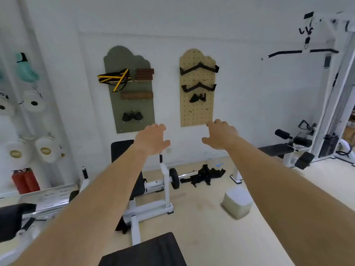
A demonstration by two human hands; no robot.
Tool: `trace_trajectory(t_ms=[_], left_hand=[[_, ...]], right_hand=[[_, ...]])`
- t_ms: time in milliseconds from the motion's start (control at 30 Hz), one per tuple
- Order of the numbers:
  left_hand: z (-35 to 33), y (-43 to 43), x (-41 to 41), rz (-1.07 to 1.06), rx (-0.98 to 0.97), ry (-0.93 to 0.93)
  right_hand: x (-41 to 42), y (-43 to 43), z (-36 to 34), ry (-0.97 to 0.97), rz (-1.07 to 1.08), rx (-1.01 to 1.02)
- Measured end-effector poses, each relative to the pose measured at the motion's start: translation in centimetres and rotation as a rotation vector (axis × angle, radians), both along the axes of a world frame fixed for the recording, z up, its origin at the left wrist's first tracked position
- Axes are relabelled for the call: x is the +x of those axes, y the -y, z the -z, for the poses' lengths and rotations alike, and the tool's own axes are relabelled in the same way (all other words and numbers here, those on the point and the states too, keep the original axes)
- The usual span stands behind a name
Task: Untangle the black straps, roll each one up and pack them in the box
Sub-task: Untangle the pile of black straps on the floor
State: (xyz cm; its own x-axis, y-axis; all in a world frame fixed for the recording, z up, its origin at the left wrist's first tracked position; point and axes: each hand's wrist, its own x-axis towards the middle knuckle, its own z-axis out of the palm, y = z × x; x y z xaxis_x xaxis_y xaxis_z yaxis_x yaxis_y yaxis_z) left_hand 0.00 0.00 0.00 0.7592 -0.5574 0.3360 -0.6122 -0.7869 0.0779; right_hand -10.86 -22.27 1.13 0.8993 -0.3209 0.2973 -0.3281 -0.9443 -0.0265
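A tangled heap of black straps (pixel 205 174) lies on the pale floor by the wall, past the weight bench. A pale fabric box (pixel 237 204) stands on the floor a little nearer and to the right of the heap. Both my arms are stretched out forward at chest height. My left hand (pixel 152 139) and my right hand (pixel 221 134) hover in the air, backs up, fingers loosely curved and holding nothing. Both hands are well above and away from the straps and the box.
A white weight bench (pixel 148 198) with a barbell plate (pixel 174 178) stands between me and the straps. Two pegboards (pixel 197 114) with handles hang on the wall. A cable machine (pixel 330 112) fills the right side; red extinguishers (pixel 25 181) stand at the left.
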Motion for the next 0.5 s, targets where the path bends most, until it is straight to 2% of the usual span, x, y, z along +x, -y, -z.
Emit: trace_trajectory(t_ms=[233,500], left_hand=[[0.7,10.4,13.6,0.03,0.005,-0.107],[3.3,24.2,24.2,0.05,0.095,-0.134]], right_hand=[[12.4,8.3,-0.2,-0.048,0.044,0.03],[22.6,21.5,2.1,-0.072,0.066,0.049]])
